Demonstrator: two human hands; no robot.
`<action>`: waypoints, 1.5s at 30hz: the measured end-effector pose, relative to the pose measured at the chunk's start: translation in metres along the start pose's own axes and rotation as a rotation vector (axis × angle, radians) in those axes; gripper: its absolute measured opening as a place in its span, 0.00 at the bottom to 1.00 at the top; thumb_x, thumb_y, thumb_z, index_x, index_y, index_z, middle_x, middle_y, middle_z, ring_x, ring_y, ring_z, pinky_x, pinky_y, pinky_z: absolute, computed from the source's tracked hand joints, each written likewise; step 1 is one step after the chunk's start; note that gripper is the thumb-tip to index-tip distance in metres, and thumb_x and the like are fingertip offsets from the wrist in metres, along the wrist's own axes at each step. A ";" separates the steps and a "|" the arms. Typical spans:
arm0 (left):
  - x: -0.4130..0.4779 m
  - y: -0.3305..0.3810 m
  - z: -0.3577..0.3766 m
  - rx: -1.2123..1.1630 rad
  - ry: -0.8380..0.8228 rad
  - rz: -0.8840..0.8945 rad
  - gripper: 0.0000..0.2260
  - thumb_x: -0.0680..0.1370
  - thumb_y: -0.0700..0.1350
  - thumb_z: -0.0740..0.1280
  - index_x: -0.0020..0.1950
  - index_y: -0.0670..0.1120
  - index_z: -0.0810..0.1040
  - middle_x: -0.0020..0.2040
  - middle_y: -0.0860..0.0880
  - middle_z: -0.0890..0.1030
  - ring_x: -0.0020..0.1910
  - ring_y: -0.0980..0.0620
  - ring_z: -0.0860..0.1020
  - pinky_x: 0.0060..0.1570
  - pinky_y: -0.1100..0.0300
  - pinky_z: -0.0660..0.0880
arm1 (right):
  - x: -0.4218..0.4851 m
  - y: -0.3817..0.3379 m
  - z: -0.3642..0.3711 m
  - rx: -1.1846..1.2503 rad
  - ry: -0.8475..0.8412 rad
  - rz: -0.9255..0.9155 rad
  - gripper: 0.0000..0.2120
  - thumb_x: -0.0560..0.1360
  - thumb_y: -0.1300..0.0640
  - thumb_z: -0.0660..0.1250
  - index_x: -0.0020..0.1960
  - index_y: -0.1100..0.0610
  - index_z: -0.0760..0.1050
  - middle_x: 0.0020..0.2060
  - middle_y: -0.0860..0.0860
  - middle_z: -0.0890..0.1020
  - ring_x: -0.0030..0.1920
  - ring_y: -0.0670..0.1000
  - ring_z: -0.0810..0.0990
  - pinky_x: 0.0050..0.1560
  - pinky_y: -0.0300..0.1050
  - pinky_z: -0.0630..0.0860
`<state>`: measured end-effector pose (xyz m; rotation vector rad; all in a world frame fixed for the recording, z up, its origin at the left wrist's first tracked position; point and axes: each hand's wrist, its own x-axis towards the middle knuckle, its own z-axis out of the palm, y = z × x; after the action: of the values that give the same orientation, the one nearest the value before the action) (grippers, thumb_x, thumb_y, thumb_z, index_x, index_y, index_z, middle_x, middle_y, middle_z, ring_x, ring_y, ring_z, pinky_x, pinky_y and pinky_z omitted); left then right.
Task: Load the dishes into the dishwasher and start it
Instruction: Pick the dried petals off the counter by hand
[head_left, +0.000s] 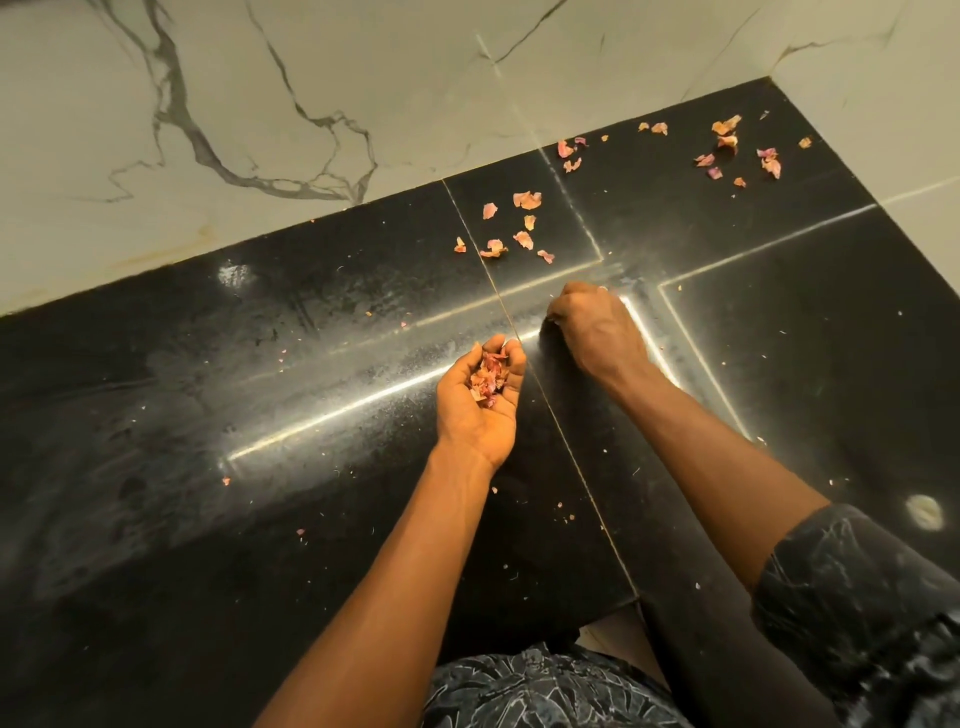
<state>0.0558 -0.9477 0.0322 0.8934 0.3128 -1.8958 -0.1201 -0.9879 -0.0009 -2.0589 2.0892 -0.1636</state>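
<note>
Head view: left hand (480, 395) was palm up over the black counter (260, 415), fingers curled into a cup and holding a heap of pink-orange flakes (488, 374). Right hand (597, 332) was just beside it, further back, knuckles up, fingers bunched downward with tips on the counter surface near a tile joint. Couldn't tell whether it was pinching a flake, since the fingertips were hidden under the hand.

One cluster of loose flakes (522, 239) lay on the counter just beyond the right hand, close to the marble-look wall (260, 78). A second cluster (769, 161) sat well apart in the far right corner. Tiny crumbs (226, 480) were scattered across the rest of the counter.

Dark patterned sleeve (857, 597) covered the right upper arm; both forearms were bare.

Dishes and dishwasher: location not shown in this view, only counter and wall in frame
</note>
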 end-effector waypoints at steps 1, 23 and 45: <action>0.000 0.000 0.000 -0.001 -0.001 0.004 0.11 0.83 0.39 0.60 0.49 0.34 0.80 0.40 0.41 0.84 0.39 0.46 0.84 0.47 0.56 0.83 | -0.003 -0.001 0.002 0.002 0.007 -0.007 0.11 0.72 0.59 0.60 0.45 0.59 0.81 0.42 0.55 0.79 0.43 0.60 0.79 0.39 0.51 0.75; 0.021 -0.007 0.011 0.041 0.008 -0.035 0.10 0.81 0.39 0.61 0.47 0.39 0.81 0.42 0.44 0.84 0.41 0.50 0.83 0.51 0.58 0.78 | -0.031 -0.068 -0.085 0.396 -0.138 -0.111 0.13 0.77 0.62 0.68 0.59 0.52 0.84 0.51 0.48 0.87 0.51 0.48 0.84 0.54 0.43 0.79; 0.011 0.007 0.016 -0.058 0.036 -0.022 0.11 0.81 0.38 0.61 0.49 0.33 0.81 0.42 0.40 0.84 0.40 0.45 0.84 0.43 0.55 0.83 | 0.099 -0.019 -0.018 0.011 0.078 -0.036 0.09 0.75 0.68 0.64 0.49 0.60 0.82 0.47 0.58 0.79 0.47 0.64 0.80 0.44 0.53 0.79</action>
<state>0.0519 -0.9673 0.0365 0.8893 0.3985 -1.8830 -0.1062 -1.0878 0.0141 -2.1179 2.0911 -0.2640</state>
